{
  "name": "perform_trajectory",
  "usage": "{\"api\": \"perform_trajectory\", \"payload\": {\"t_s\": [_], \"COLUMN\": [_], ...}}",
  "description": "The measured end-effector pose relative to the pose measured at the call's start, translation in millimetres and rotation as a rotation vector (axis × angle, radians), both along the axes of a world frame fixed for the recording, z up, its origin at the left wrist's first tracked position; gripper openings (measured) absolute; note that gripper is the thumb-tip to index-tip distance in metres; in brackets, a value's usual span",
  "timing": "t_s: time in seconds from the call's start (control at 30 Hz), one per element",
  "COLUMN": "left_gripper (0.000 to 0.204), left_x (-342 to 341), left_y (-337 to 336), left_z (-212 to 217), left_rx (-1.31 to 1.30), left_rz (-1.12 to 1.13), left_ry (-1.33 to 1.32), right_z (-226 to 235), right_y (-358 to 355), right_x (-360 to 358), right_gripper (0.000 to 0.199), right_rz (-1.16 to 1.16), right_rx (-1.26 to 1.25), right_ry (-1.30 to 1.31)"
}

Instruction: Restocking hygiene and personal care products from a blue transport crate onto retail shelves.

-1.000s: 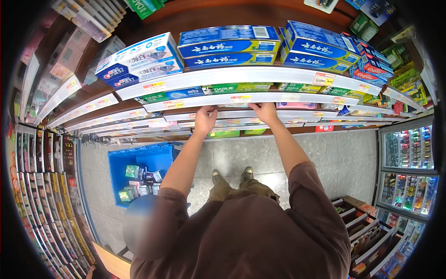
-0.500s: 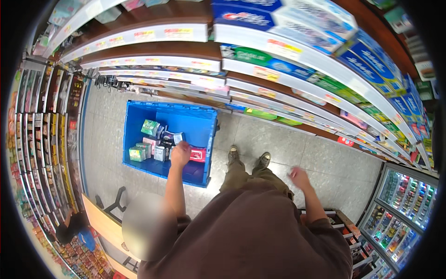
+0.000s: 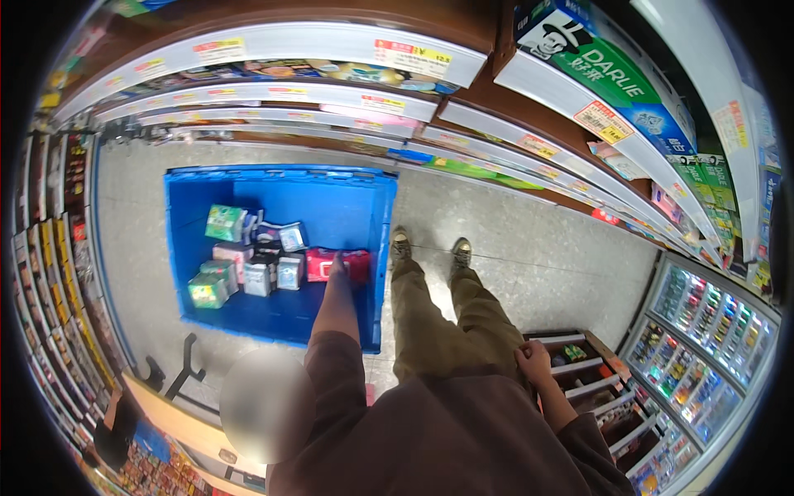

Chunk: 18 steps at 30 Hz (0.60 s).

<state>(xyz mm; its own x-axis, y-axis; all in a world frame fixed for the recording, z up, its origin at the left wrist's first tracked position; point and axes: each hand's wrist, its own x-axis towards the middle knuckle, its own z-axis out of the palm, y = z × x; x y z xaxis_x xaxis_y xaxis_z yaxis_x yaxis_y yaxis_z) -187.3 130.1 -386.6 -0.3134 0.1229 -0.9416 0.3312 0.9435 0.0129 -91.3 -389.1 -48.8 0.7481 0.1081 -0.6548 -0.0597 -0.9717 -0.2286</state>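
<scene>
Down inside a blue plastic crate point(image 3: 273, 321), my left hand point(image 3: 337, 264) is at a red package point(image 3: 317, 266). Its fingers are blurred against the red, so whether they grip it does not show. Left of that package lie small soft-looking packs: a green and white pack point(image 3: 224, 223), a pink pack point(image 3: 229, 254), a pale silvery pack point(image 3: 257, 279) and several others. My right hand point(image 3: 533, 360) hangs low beside my trouser leg, fingers curled, near the low shelf rack; nothing shows in it.
Long store shelves point(image 3: 538, 147) with price strips and boxed goods run along the far side. A glass-door drinks cooler point(image 3: 703, 331) stands at right, above a low rack point(image 3: 591, 372). Product shelves point(image 3: 50, 281) line the left. A wooden board point(image 3: 178, 413) and another person point(image 3: 112, 438) are lower left.
My left hand has gone lower, onto the red package. My right hand has moved down and back toward my thigh. The view has shifted, bringing the crate closer.
</scene>
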Motion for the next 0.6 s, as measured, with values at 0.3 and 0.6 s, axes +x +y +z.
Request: {"api": "perform_trajectory", "payload": {"t_s": [0.3, 0.6], "left_gripper": [0.067, 0.057], "left_x": [3, -14], "left_y": [-22, 45], "left_z": [-20, 122], "left_rx": [-0.085, -0.193], "left_rz": [0.042, -0.160], "left_ry": [-0.312, -0.456], "right_z": [-7, -26], "right_y": [-12, 16], "right_x": [-21, 17], "right_gripper": [0.026, 0.023], "right_rz": [-0.050, -0.043], "right_rx": [-0.060, 0.033], "right_ry": [0.022, -0.053]}}
